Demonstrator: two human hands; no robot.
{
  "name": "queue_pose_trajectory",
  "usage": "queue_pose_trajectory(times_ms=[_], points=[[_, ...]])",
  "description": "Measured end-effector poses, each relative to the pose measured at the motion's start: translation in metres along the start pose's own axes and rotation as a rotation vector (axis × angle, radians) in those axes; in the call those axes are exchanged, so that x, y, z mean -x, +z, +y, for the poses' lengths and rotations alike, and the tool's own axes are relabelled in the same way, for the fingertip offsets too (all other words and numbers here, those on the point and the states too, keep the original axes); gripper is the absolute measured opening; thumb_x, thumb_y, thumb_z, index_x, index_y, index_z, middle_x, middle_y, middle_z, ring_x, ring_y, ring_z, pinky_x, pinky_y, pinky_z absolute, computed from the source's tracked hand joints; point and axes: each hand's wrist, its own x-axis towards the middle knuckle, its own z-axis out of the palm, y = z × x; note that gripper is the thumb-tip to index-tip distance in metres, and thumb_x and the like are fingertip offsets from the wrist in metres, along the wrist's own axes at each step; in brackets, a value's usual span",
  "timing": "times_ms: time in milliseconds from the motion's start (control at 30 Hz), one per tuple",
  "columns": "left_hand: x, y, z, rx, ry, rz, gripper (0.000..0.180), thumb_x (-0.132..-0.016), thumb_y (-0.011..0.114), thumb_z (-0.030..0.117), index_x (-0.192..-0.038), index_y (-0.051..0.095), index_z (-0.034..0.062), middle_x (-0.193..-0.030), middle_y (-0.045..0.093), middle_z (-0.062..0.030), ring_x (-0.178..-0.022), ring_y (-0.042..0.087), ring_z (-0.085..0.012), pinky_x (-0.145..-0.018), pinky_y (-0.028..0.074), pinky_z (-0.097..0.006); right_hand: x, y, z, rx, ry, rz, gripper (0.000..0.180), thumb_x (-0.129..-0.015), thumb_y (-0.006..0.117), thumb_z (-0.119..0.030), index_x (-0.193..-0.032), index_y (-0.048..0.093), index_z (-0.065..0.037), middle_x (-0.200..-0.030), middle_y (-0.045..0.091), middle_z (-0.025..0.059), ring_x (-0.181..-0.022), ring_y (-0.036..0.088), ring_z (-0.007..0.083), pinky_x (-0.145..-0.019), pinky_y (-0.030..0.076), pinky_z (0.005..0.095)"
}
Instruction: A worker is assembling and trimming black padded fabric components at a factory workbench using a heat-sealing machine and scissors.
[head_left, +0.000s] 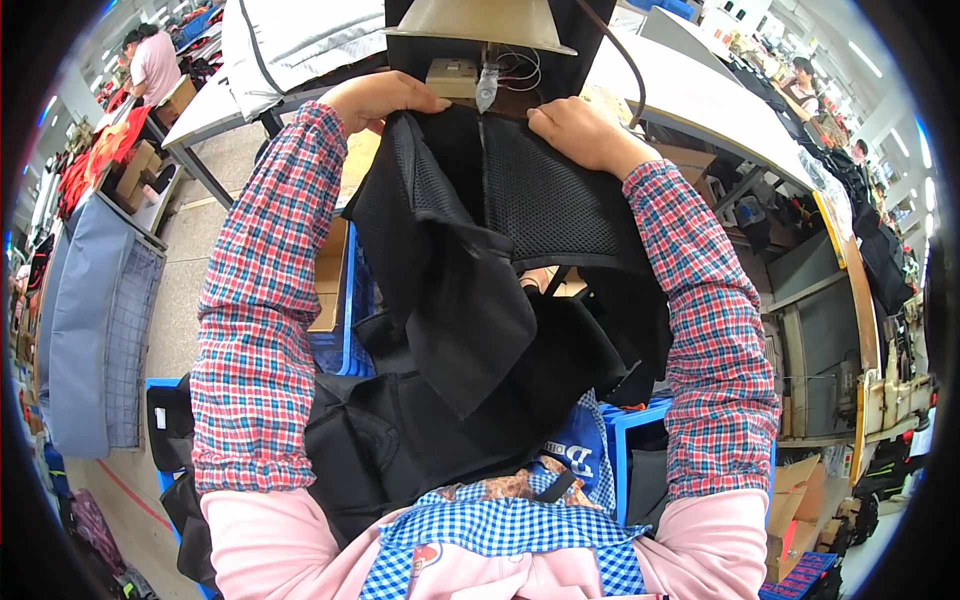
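Both my arms reach forward in checked sleeves, holding up a black mesh fabric piece (570, 205). My left hand (385, 98) is closed on its upper left edge, thumb and fingers pinched together. At the upper right edge my right hand (585, 135) grips the same piece, fingers folded over it. A lengthwise seam or strip runs down between the hands, and a loose flap (460, 300) hangs down in front. Just beyond the fabric's top edge is a small clear-tipped fitting (487, 90) with thin wires, under a cream cone-shaped shade (480, 25).
More black fabric (430, 420) lies across my lap. Blue crates (352, 310) stand by my left arm and another blue crate (620, 440) by my right. White tables (700, 100) flank the shade. A grey-covered wire cage (90, 320) is far left. Other people work in the background.
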Motion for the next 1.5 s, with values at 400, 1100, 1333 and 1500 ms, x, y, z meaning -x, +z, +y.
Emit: queue_pose_trajectory(times_ms=[400,1100,1333,1500], points=[[-0.006,0.001,0.013,-0.038,0.029,0.077,0.036,-0.097,0.063,0.031,-0.124,0.068,0.0074,-0.121,0.067,-0.0156,-0.106,0.068,-0.0302,-0.089,0.058,-0.04,-0.009,0.007,0.014,-0.138,0.095,-0.014,0.021,-0.101,0.046,-0.018,-0.096,0.061,-0.003,-0.087,0.065,0.0184,-0.084,0.067,0.0347,-0.077,0.055,0.0427],[0.017,-0.028,-0.023,-0.091,-0.027,0.02,0.046,-0.095,0.064,0.045,-0.13,0.066,0.0163,-0.127,0.065,-0.0086,-0.116,0.061,-0.0238,-0.096,0.05,-0.044,0.009,-0.007,0.003,-0.195,0.154,0.024,0.02,-0.097,0.047,-0.016,-0.093,0.06,-0.001,-0.087,0.066,0.0201,-0.084,0.067,0.0369,-0.074,0.054,0.0451],[0.072,-0.032,-0.044,-0.13,0.109,-0.002,0.04,-0.097,0.063,0.041,-0.118,0.07,0.0076,-0.106,0.069,-0.0051,-0.094,0.063,-0.0157,-0.083,0.05,-0.031,0.069,-0.022,-0.028,-0.095,0.04,0.04,0.035,-0.098,0.044,-0.021,-0.08,0.058,0.005,-0.08,0.062,0.0235,-0.076,0.063,0.0372,-0.075,0.049,0.0428],[0.14,-0.048,-0.029,-0.62,0.103,0.022,0.026,-0.089,0.068,0.024,-0.099,0.071,0.0002,-0.09,0.071,-0.0142,-0.081,0.067,-0.0277,-0.078,0.053,-0.035,0.094,-0.035,-0.049,-0.517,0.429,-0.139,0.045,-0.099,0.042,-0.033,-0.091,0.064,0.005,-0.087,0.067,0.026,-0.087,0.065,0.0419,-0.081,0.049,0.0472]])
